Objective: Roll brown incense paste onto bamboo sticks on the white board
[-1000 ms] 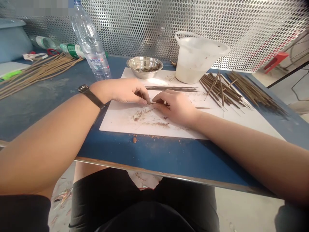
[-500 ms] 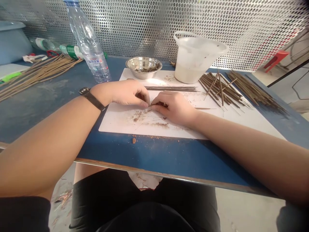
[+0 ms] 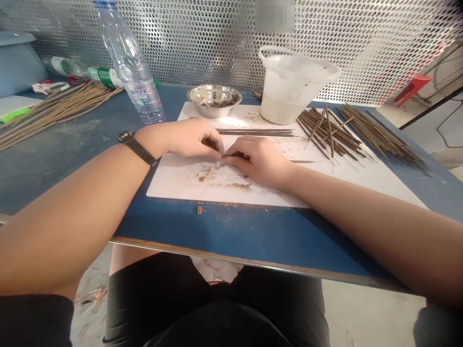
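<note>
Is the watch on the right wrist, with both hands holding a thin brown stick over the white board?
No: the head view shows the watch on the left wrist, not the right. Both hands do hold the thin brown stick over the white board.

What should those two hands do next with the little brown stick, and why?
Perhaps roll the thin brown stick gently between the fingertips, because the left hand and right hand both pinch it over the white rectangular board, where crumbly brown bits lie.
</note>
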Available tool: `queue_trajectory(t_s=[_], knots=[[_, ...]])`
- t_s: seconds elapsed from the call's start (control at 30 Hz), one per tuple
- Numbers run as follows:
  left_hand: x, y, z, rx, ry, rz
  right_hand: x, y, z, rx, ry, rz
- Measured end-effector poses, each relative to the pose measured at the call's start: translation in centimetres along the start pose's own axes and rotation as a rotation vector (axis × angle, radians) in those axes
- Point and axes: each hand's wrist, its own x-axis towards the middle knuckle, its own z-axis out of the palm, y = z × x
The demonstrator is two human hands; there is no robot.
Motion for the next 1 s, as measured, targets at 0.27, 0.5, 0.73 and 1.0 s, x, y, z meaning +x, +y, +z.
queue_trajectory(t_s=[0.27, 0.5, 0.73, 1.0], knots=[[-0.6, -1.1, -1.2, 0.059, 0.045, -0.089, 0.0, -1.8, -0.6, -0.187, -0.116, 0.005], [-0.8, -1.3, -1.3, 0.104, 0.096, -0.141, -1.8, -6.4, 0.2, -0.233, -0.394, 0.147], [-0.7, -1.0, -1.1, 0.100, 0.092, -0.156, -1.9, -7.3, 0.9, -0.226, -0.423, 0.219], [-0.7, -0.7, -0.8, 0.092, 0.089, -0.156, -1.7, -7.6, 0.4, -0.212, -0.488, 0.234]])
